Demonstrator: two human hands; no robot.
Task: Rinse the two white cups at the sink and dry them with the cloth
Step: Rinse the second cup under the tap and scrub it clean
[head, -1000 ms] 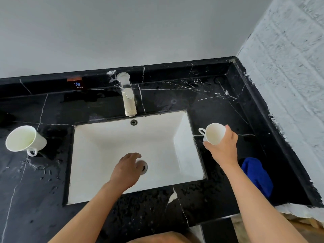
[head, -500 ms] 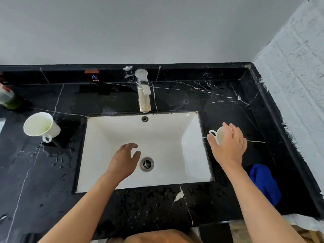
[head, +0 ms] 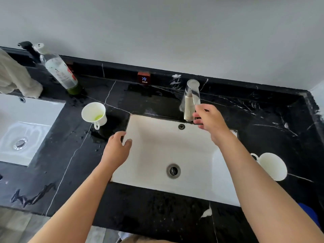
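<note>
One white cup (head: 93,113) stands on the black counter left of the sink (head: 191,188), with green residue inside. The other white cup (head: 271,166) sits on the counter right of the sink, its handle toward the basin, with no hand on it. My right hand (head: 210,121) is at the metal faucet (head: 190,102), fingertips touching the end of its lever. My left hand (head: 117,149) hovers over the sink's left rim, fingers loosely curled and holding nothing. The blue cloth (head: 308,214) peeks out at the lower right, mostly hidden by my right arm.
A second white basin (head: 22,128) lies at far left. A clear bottle (head: 61,74) and a beige towel (head: 15,79) stand behind it. A small COLD sign (head: 144,79) sits on the back ledge. The drain (head: 173,171) is in the basin's middle.
My right hand set the cup down right of the sink, let go and moved to the faucet. My left hand shifted from above the drain to the sink's left rim. The view swung left.
</note>
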